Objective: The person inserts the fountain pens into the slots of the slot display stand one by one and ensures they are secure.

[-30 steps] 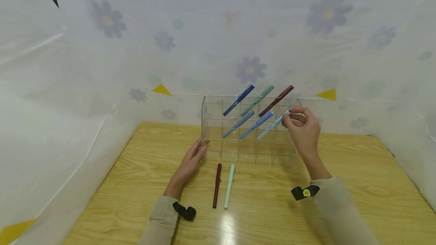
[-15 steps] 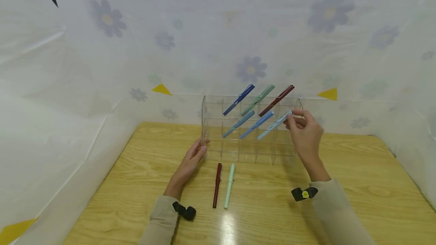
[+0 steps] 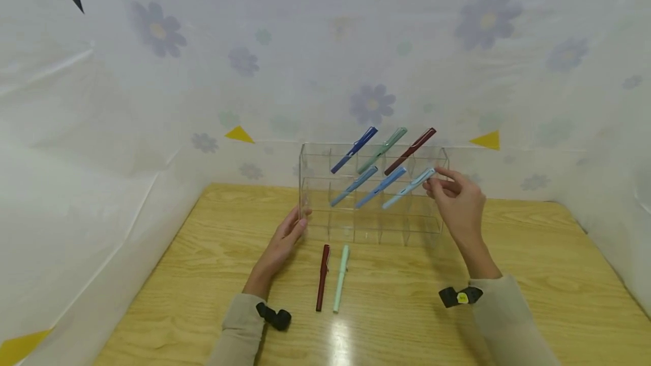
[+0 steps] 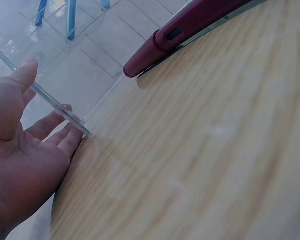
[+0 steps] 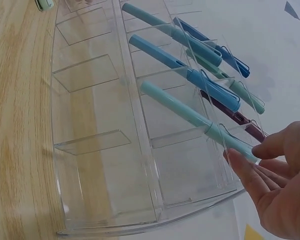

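A clear acrylic pen rack (image 3: 373, 216) with tiered compartments stands on the table. My left hand (image 3: 278, 244) holds its left side edge, thumb in front and fingers round the panel, as the left wrist view shows. A light blue pen (image 3: 407, 190) leans in the middle tier, rightmost of the pens there. At its cap end, my right hand (image 3: 460, 202) pinches it between thumb and forefinger; the right wrist view shows the pen (image 5: 190, 112) tilted in its compartment. Beside it lean a mid-blue pen (image 3: 380, 188) and a grey-blue pen (image 3: 354, 186).
In the top tier rest a dark blue pen (image 3: 354, 150), a green pen (image 3: 383, 150) and a dark red pen (image 3: 410, 151). On the wooden table (image 3: 203, 309) before the rack lie a maroon pen (image 3: 322, 278) and a mint pen (image 3: 341, 279). A flowered sheet (image 3: 325, 61) hangs behind.
The right hand has shifted slightly right and down along the light blue pen's cap end, baring more of the cap. The left hand and the rack stay in place.
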Demonstrator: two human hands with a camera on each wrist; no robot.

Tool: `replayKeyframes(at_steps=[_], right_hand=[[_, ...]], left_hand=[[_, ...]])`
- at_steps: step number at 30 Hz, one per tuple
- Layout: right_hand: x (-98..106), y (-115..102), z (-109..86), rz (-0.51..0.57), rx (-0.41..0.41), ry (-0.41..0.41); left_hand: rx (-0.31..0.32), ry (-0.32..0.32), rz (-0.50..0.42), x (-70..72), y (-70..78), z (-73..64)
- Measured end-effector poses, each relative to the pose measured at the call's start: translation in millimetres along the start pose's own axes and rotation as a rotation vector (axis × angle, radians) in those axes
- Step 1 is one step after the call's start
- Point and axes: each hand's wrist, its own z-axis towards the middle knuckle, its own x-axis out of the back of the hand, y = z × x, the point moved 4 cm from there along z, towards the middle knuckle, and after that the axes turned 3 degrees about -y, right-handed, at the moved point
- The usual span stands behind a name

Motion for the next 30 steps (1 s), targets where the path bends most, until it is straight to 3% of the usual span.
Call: replayKeyframes(at_steps=[12, 30], right_hand=[[5, -8, -27.1, 0.179, -0.117, -0.069], [-35, 0, -75.1, 0.225, -0.271, -0.235]], left_hand=[[0.015, 0.002, 0.018, 0.9, -2.2, -0.4], [0.019, 0.018, 0.026, 0.2, -0.4, -0.4]])
